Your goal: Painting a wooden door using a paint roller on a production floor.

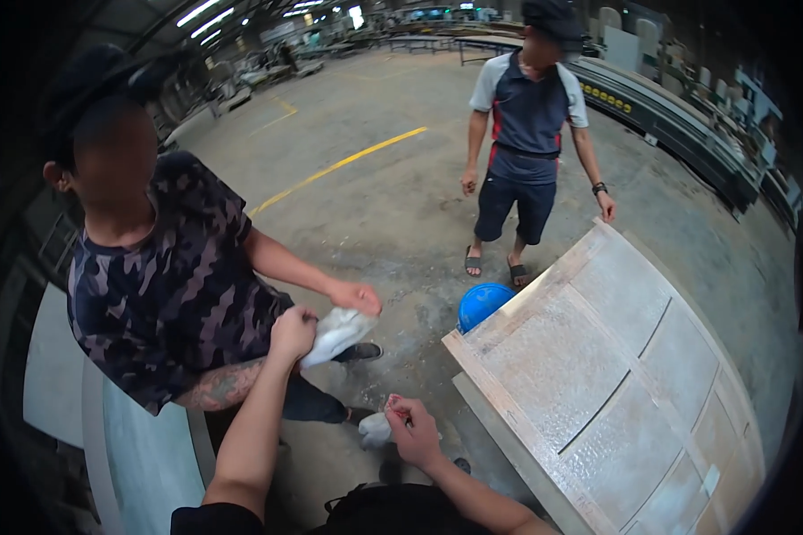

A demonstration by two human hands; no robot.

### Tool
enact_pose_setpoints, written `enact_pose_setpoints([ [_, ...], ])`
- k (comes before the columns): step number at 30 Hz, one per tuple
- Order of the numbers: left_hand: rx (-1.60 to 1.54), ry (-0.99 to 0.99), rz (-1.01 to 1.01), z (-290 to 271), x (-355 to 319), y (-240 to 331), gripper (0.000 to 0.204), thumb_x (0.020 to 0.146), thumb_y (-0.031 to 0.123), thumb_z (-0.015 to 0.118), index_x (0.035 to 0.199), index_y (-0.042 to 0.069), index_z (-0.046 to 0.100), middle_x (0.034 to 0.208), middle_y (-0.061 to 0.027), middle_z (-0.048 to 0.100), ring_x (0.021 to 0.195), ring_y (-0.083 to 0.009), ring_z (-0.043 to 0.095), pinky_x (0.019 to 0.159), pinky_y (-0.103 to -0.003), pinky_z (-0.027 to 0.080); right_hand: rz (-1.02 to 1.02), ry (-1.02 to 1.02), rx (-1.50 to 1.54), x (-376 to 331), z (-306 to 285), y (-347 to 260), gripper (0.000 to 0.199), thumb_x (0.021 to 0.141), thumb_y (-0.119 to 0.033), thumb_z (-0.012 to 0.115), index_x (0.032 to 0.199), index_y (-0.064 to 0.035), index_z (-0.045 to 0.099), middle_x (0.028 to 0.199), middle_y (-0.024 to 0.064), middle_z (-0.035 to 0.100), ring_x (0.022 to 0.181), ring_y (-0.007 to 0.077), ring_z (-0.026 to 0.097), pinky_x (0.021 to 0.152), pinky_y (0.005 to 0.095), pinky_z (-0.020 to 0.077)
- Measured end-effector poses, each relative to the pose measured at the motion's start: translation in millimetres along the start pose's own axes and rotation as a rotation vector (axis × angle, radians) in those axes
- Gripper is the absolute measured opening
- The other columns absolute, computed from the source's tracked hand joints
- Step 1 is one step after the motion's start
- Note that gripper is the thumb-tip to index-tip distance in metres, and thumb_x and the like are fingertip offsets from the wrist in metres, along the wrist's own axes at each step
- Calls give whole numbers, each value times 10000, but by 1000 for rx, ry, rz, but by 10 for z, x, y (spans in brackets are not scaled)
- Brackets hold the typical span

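My left hand (pixel 293 335) is closed at the near end of a crumpled white cloth (pixel 337 333), which looks like a glove. A co-worker's bare hand (pixel 355 297) touches the far end of that cloth. The co-worker's tattooed forearm (pixel 227 385) passes behind my left arm toward it, and its hand is hidden or covered by the white cloth. Lower and to the right, my right hand (pixel 415 434) pinches a small red-and-white thing (pixel 396 407) too small to name. Just left of those fingers shows a second white cloth (pixel 375 432); whether my hand holds it I cannot tell.
A large curved wooden panel (pixel 553 366) with dark slits stands at the right, a blue drum (pixel 484 305) behind its left corner. A second person (pixel 531 116) rests a hand on its far corner. At the left is a pale curved panel (pixel 143 446). Machinery (pixel 660 125) lies beyond.
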State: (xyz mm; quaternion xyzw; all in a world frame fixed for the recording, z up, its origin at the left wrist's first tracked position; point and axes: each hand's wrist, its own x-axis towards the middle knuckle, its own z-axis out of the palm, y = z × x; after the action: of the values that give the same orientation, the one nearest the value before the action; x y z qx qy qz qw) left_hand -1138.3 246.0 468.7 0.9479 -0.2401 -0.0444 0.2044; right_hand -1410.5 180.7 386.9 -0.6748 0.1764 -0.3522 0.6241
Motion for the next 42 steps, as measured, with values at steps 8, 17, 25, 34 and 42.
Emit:
enact_pose_setpoints([
  [8,-756,206,-129,-266,383,230,138,785,26,615,903,31,686,779,-1,644,680,-95,562,631,-251,456,-3,-151,132,154,292,15,109,900,-102,603,964,-32,550,846,71,614,750,100,557,704,248,451],
  [17,-281,205,6,-664,626,483,156,768,57,622,903,12,685,723,-51,658,642,-121,611,585,-259,483,-26,-173,96,101,292,-220,131,887,-106,606,975,-25,553,828,79,610,738,120,572,685,266,460],
  [25,-736,60,327,-672,558,1681,129,832,62,627,916,-21,678,758,-117,663,654,-162,640,521,-308,490,-10,-115,75,11,69,-167,134,892,-114,606,988,-32,561,892,85,613,770,126,575,699,267,466],
  [34,-1031,-84,290,275,-548,1401,160,887,78,613,1027,12,655,796,11,646,608,-29,525,528,-203,417,15,129,81,153,-536,-61,341,833,-75,665,1130,5,518,996,83,600,812,133,565,754,292,482],
  [42,-913,-88,150,605,-1707,851,180,880,68,626,1035,-20,655,785,-20,664,692,-58,592,613,-208,478,73,-105,-312,162,-277,-243,295,778,-173,709,1014,-21,619,786,148,616,691,256,609,637,329,469],
])
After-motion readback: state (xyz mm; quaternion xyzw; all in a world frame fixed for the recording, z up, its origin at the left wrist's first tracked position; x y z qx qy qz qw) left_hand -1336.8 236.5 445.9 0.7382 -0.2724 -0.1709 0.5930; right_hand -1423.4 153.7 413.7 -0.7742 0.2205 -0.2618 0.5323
